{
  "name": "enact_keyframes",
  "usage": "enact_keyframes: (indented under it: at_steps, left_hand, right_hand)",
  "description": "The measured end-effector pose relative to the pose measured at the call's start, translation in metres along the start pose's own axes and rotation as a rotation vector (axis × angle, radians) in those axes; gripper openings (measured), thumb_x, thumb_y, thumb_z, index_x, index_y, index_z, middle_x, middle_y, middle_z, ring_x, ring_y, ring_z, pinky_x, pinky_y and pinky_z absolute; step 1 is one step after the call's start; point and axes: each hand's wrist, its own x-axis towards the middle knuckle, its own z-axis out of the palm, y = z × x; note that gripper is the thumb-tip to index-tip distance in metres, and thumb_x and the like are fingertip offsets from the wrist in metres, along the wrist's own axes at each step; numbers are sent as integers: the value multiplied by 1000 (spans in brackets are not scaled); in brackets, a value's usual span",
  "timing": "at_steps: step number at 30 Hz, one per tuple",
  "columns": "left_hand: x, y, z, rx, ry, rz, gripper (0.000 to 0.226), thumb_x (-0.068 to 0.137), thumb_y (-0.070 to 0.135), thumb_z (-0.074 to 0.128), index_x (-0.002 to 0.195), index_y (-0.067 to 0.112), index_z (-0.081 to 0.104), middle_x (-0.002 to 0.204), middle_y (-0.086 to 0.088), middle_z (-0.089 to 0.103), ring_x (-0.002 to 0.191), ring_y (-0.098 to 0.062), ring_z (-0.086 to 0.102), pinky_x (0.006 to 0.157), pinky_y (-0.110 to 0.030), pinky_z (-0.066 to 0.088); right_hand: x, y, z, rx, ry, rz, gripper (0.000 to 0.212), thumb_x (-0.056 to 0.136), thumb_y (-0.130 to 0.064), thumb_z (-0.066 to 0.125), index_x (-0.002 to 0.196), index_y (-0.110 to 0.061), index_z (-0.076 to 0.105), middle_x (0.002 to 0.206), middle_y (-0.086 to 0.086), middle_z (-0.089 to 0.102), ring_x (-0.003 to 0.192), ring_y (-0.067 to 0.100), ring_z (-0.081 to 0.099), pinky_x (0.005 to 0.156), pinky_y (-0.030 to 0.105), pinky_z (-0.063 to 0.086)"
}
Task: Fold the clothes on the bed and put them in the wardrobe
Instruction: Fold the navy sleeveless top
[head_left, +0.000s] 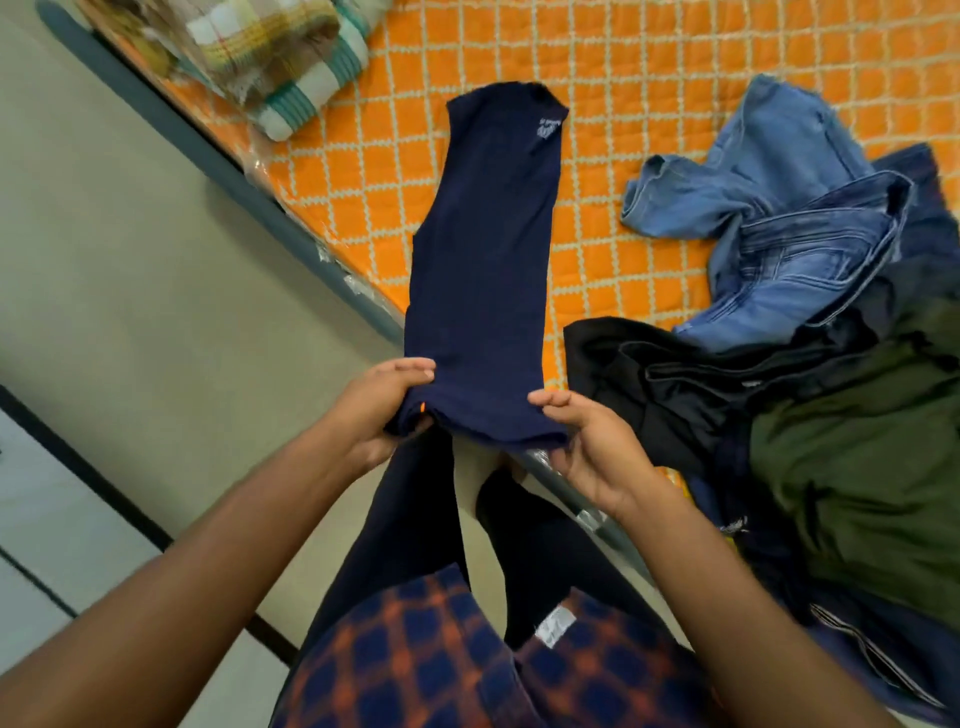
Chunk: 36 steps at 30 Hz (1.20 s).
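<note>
The orange quilted bed (649, 67) fills the top of the frame, with a pile (831, 415) of jeans and dark clothes heaped at the right edge, not yet folded. In the centre, the navy shirt (483, 260) lies narrowed lengthwise. The left hand (384, 410) and right hand (587, 441), set apart, each pinch a near hem corner, probably to fold it upward.

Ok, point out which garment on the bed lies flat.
The navy shirt, stretched in a long strip; the jeans, black garment and green garment lie crumpled.
</note>
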Motion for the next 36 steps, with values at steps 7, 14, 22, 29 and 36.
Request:
enact_keyframes:
  at_steps: [7,14,22,29,36]
  left_hand:
    - [99,171,65,-259,-73,41,28,103,1,44,77,5,54,68,-7,56,42,-9,60,43,-21,53]
    - [215,264,106,230,36,400,49,95,29,60,141,16,47,113,-4,59,86,-20,68,66,-30,60]
    - [214,140,42,1345,-64,1397,46,85,37,64,124,14,63,133,-14,54,124,-34,50,100,-49,44]
    - [209,96,19,1907,-138,1274,85,72,51,62,150,21,45,162,-18,27,152,-35,20,121,-60,14]
    - [189,110,50,1963,-63,1124,53,85,11,53,137,12,61,141,-22,56,134,-44,47,111,-51,38]
  right_hand:
    - [110,-155,59,562,43,-211,20,103,2,46,91,3,62,84,13,62,52,15,70,50,17,54]
    - [222,-259,74,415,331,-411,39,106,-6,41,144,1,44,124,26,61,98,37,70,63,34,63]
    - [200,-114,54,-865,503,-1017,29,87,-8,63,114,-18,70,113,-4,69,100,13,64,89,31,53]
    - [191,-63,27,-1578,323,-897,78,74,-8,61,150,-21,46,164,10,30,154,32,20,124,53,18]
    - [202,-104,18,-1692,368,-1132,39,89,-16,41,115,-16,70,113,6,72,101,29,68,104,49,42]
